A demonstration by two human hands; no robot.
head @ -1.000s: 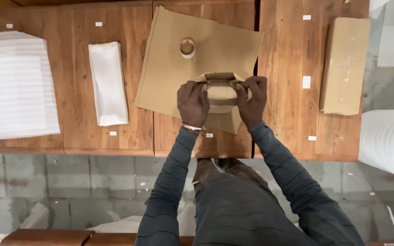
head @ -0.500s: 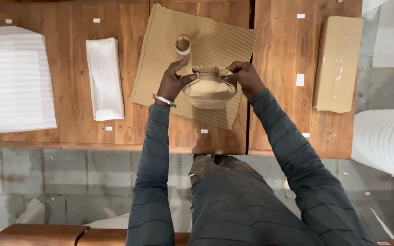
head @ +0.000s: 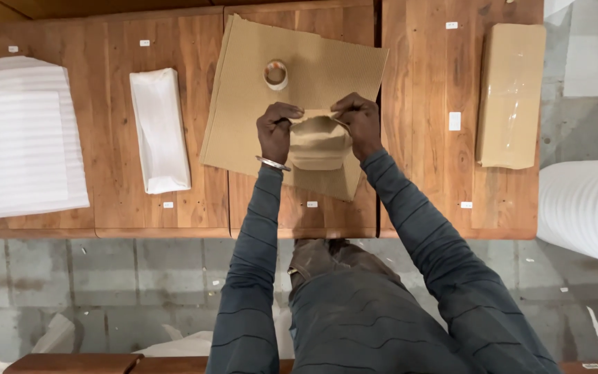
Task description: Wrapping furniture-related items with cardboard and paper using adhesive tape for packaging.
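Since half a second ago, brown paper-wrapped bundle [head: 318, 142] turned over between the hands, woven rim no longer showing, paper now pulled across its top. Left hand [head: 276, 131] and right hand [head: 359, 126] each with grip pinched on the paper's upper edge at either side of the bundle. Bundle resting on corrugated cardboard sheet [head: 243, 111] mid-tabletop [head: 417, 194] toward the near edge, tape roll [head: 276, 74] just behind, white foam packet [head: 160, 129] well left.

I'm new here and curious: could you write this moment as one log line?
left hand: grips paper-wrapped bundle | right hand: grips same bundle | under it: cardboard sheet | nearby: tape roll, wooden table
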